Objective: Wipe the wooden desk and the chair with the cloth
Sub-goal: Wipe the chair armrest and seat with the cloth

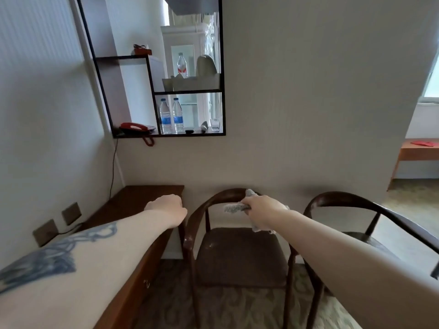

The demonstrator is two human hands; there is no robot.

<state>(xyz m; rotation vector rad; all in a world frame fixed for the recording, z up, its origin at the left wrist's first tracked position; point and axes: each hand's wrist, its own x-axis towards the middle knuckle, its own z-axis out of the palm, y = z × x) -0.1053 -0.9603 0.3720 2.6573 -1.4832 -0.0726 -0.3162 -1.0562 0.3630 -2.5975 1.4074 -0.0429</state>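
head view, looking down and forward: my right hand [261, 206] grips the cloth [234, 207] bunched against the curved top rail of the chair [240, 252], fingers curled round the wad so that a tail of it sticks out to the left and another scrap hangs below my wrist. my left hand [167, 207] rests at the far right corner of the wooden desk [133, 203], just beside the chair's left arm; from behind i can't tell how its fingers lie, they look curled under and hold nothing that i can see. by my reckoning the step in hand is the chair, its backrest rail first. pale specks show on the left arm rail and on the seat, so the next move should be to draw the cloth along the rail and down that arm, pressing firmly, then across the seat. a second chair [370, 210] stands to the right.
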